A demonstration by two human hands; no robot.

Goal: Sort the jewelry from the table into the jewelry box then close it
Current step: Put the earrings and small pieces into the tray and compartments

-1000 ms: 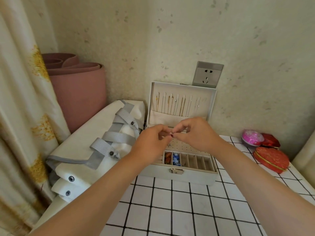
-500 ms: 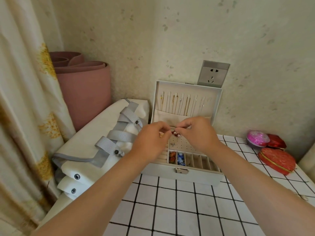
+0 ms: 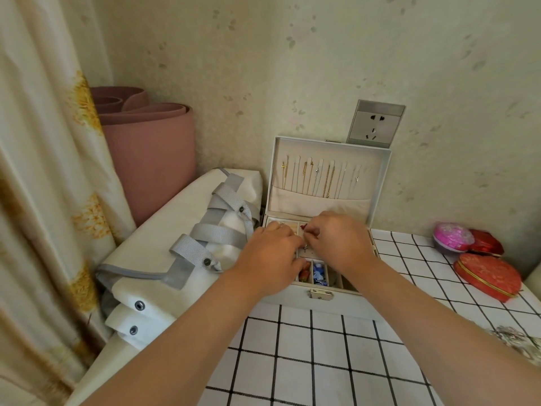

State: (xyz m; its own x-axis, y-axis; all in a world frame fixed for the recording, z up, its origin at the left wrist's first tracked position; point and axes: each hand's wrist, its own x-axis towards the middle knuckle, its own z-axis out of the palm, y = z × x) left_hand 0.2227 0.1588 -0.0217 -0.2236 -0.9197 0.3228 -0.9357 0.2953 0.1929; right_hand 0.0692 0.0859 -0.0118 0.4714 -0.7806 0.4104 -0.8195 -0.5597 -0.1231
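Two bare hands, the left hand point(image 3: 272, 256) and the right hand point(image 3: 342, 241), are seen over the tray of an open white jewelry box point(image 3: 322, 303), which stands on a grid-patterned table point(image 3: 292, 347) against the wall. The fingers of both are curled in a narrow pinch, tips meeting at a tiny silvery piece point(image 3: 306, 247) above the tray's middle; which hand holds it cannot be told. The lid point(image 3: 379, 177) is propped upright, with necklaces point(image 3: 322, 177) hung inside. A heap of jewelry point(image 3: 518, 341) lies at the table's right edge, well apart from the box, near a red heart-shaped case point(image 3: 489, 276).
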